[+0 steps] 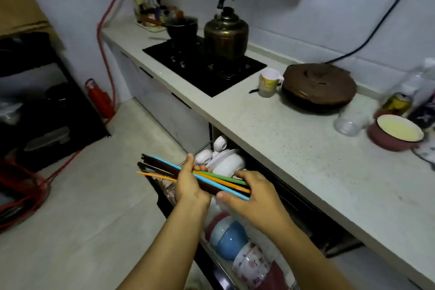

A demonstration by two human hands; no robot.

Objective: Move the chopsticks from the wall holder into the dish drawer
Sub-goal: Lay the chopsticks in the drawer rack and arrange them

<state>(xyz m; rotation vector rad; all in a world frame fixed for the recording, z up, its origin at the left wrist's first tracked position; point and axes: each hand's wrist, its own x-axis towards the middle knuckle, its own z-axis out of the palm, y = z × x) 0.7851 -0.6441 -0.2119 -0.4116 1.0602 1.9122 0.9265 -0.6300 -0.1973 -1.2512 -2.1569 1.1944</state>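
Observation:
A bundle of chopsticks [221, 182], black, blue, orange and green, lies nearly level above the pulled-out dish drawer [164, 198]. My left hand [190, 183] grips the bundle around its middle. My right hand [256, 195] holds the near ends, thumb under and fingers over. The far ends stick out to the left past the drawer's front. White bowls [226, 160] fill the drawer's far part. Blue, pink and patterned bowls [231, 240] stand in its near part. The wall holder is out of view.
The speckled counter [282, 139] runs above the drawer, carrying a black hob [202, 66] with a brass kettle [226, 33], a mug [268, 82], a brown lidded pot [319, 87], a clear jar and a pink bowl [395, 134]. A red canister [101, 99] stands on the floor at left.

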